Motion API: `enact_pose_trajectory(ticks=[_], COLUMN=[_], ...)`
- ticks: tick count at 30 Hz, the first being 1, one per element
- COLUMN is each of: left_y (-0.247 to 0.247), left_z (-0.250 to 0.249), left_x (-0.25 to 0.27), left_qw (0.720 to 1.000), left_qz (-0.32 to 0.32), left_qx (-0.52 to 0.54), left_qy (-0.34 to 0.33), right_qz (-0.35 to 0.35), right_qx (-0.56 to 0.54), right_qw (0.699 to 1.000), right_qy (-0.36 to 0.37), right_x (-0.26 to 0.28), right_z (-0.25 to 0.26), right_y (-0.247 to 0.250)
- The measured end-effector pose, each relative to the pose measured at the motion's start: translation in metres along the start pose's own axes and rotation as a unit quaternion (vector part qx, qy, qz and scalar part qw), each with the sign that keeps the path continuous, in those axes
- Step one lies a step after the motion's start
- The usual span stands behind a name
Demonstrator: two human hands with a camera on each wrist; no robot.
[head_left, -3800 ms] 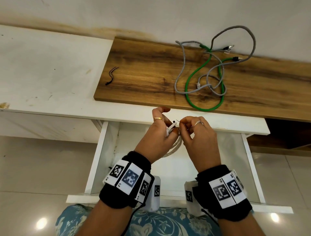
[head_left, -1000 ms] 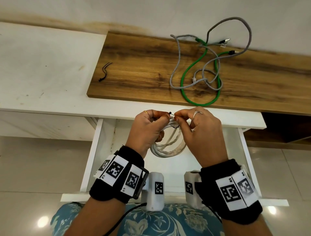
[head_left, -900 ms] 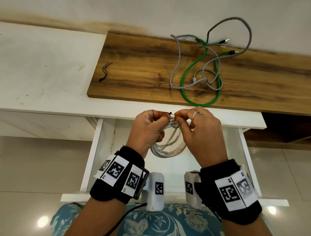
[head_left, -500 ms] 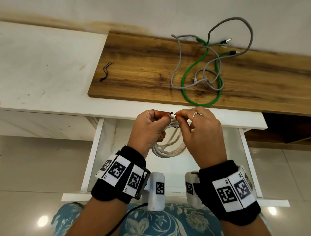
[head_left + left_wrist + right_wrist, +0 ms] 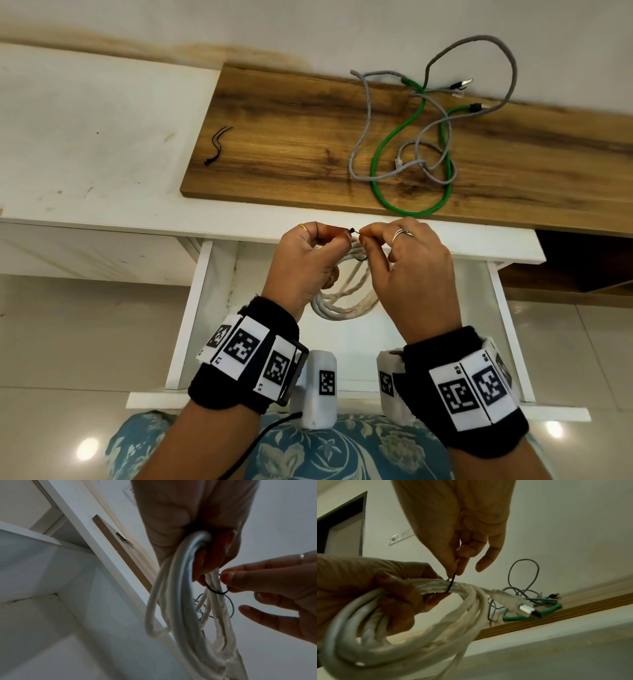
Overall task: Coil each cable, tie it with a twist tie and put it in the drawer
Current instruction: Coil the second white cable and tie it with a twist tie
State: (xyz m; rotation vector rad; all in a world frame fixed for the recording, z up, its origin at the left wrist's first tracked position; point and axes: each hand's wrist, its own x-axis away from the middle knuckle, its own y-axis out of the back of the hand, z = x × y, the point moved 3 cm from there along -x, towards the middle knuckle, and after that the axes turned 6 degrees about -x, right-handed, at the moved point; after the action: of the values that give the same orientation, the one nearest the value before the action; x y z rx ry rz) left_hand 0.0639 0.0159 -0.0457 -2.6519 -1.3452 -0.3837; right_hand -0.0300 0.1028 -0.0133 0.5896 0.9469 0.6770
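The left hand (image 5: 310, 260) holds the coiled white cable (image 5: 346, 301) above the open white drawer (image 5: 186, 325), its fingers curled round the bundled loops, so its grip is clamped on the coil. The right hand (image 5: 416, 274) pinches the end of a black twist tie (image 5: 217, 592) between thumb and forefinger; its other fingers hang loose. The tie is looped round the gathered strands of the coil, just beside the left fingertips (image 5: 435, 599). The coil's metal-tipped plug (image 5: 520, 606) sticks out free on the far side of the tie.

On the wooden board (image 5: 291, 150) lying on the white bench (image 5: 85, 137), a green cable (image 5: 394, 144) and a grey cable (image 5: 366, 126) lie tangled together, uncoiled. Well apart from them, near the board's left edge, lie 2 more black twist ties (image 5: 215, 145) joined at 1 end.
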Motion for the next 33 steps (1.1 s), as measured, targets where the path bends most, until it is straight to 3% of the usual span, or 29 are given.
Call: enact_pose_trajectory(ticks=[6, 8, 10, 13, 15, 17, 20, 22, 26, 33], left_y=[-0.002, -0.003, -0.002, -0.002, -0.004, -0.005, -0.006, -0.007, -0.006, 0.003], left_z=[-0.004, -0.005, -0.005, -0.004, -0.003, -0.002, 0.0, 0.001, 0.001, -0.001], left_x=[0.004, 0.004, 0.003, 0.003, 0.003, 0.004, 0.006, 0.005, 0.003, -0.001], left_qw=[0.999, 0.999, 0.998, 0.995, 0.991, 0.985, 0.973, 0.968, 0.971, 0.988], left_qz=[0.017, 0.02, 0.029, 0.054, 0.071, 0.087, 0.112, 0.123, 0.135, 0.087], left_qx=[-0.031, -0.044, -0.05, -0.08, -0.107, -0.14, -0.189, -0.207, -0.191, -0.125], left_qy=[-0.014, -0.022, -0.027, -0.03, -0.039, -0.054, -0.07, -0.069, -0.039, -0.015], right_qz=[0.0, 0.016, 0.061, 0.131, 0.149, 0.181, 0.23, 0.226, 0.146, 0.087], right_qx=[0.002, -0.041, -0.137, -0.363, -0.442, -0.46, -0.448, -0.439, -0.435, -0.455], right_qw=[1.0, 0.998, 0.981, 0.882, 0.818, 0.778, 0.742, 0.74, 0.783, 0.819], right_qy=[0.003, -0.035, -0.122, -0.272, -0.337, -0.389, -0.443, -0.456, -0.42, -0.339], right_x=[0.0, -0.003, -0.004, -0.001, 0.001, 0.005, 0.012, 0.013, 0.009, 0.014], right_z=[-0.002, -0.009, -0.023, -0.031, -0.033, -0.035, -0.039, -0.038, -0.028, -0.004], right_y=[-0.001, 0.002, 0.003, 0.001, -0.001, -0.004, -0.007, -0.008, -0.01, -0.016])
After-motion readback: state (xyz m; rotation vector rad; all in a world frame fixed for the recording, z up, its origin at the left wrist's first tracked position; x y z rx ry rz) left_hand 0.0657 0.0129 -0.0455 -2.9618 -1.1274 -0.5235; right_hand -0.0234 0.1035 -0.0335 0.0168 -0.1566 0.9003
